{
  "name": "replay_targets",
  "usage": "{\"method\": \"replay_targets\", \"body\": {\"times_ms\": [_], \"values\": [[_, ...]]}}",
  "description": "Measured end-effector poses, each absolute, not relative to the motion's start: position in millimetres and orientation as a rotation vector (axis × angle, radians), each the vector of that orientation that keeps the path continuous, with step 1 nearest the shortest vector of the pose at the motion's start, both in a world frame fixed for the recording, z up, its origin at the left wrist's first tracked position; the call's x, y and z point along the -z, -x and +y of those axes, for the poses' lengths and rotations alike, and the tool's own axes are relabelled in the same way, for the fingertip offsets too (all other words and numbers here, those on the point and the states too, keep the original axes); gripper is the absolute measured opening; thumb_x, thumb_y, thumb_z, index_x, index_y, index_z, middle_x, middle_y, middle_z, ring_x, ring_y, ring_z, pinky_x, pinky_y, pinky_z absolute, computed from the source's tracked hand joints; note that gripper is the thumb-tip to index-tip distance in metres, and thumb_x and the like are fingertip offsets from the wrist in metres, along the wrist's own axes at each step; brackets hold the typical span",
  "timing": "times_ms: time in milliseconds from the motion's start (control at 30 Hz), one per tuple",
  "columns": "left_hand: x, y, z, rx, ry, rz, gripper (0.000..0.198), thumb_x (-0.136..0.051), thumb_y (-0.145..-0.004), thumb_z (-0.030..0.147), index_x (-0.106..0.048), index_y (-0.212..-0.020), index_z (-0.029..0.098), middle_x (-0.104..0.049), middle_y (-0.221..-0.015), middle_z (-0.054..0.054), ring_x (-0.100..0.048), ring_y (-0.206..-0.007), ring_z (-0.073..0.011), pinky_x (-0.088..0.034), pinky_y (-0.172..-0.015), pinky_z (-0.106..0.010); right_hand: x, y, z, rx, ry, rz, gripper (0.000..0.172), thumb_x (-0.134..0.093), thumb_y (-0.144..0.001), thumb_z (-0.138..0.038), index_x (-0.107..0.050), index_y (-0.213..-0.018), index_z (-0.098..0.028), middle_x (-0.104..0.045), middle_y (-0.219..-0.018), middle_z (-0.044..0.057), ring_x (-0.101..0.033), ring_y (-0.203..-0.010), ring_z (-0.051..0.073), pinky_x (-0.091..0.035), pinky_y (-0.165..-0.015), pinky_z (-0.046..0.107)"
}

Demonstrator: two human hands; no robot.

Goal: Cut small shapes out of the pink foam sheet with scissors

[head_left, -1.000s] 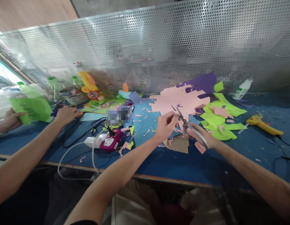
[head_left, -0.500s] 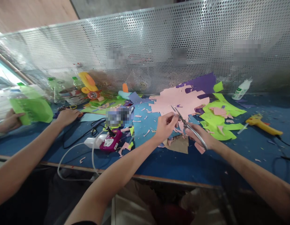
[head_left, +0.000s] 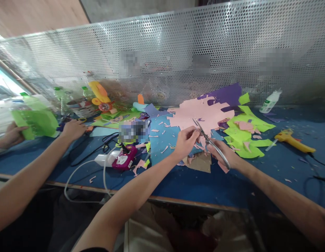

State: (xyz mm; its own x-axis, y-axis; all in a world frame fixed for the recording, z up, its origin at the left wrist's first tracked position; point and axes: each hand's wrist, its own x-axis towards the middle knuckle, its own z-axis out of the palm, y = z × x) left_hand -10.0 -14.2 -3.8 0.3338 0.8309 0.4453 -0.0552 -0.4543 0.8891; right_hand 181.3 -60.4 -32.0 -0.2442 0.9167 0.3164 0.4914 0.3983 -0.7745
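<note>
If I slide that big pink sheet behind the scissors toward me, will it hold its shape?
Probably not. The pink sheet looks thin and lies flat with ragged cut edges, so it would likely flop or buckle. Being light, it may drag the loose scraps beside it.

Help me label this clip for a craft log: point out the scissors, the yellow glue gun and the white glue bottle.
scissors (head_left: 207, 138), head view, on the metal blades near the pivot.
yellow glue gun (head_left: 293, 139), head view, on the yellow body.
white glue bottle (head_left: 269, 101), head view, on the middle of the bottle.
</note>
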Motion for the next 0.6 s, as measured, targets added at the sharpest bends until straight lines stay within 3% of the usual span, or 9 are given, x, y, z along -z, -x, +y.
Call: {"method": "replay_targets", "body": {"times_ms": [300, 600], "values": [[4.8, 11.1, -16.3, -1.246, -1.787, 0.718, 0.044, -0.054, -0.098, 0.052, -0.06, -0.07, 0.018, -0.057, -0.059, 0.0, -0.049, -0.054, -0.0109, -0.04, -0.058, -0.026, 30.0, -181.2, -62.1, -0.702, 1.197, -1.906, 0.033, -0.047, -0.094, -0.053, -0.055, -0.08, -0.024, -0.064, -0.069, 0.001, -0.058, -0.054, 0.017, -0.046, -0.052, 0.03], [3.9, 10.0, -14.5, -1.229, -1.731, 0.664, 0.043, -0.056, -0.097, 0.05, -0.059, -0.07, 0.017, -0.056, -0.059, 0.001, -0.048, -0.054, -0.0097, -0.039, -0.057, -0.025, 31.1, -179.3, -62.2, -0.695, 1.245, -1.859, 0.044, -0.05, -0.09, -0.062, -0.056, -0.072, -0.023, -0.059, -0.063, 0.001, -0.054, -0.049, 0.015, -0.041, -0.046, 0.027]]}}
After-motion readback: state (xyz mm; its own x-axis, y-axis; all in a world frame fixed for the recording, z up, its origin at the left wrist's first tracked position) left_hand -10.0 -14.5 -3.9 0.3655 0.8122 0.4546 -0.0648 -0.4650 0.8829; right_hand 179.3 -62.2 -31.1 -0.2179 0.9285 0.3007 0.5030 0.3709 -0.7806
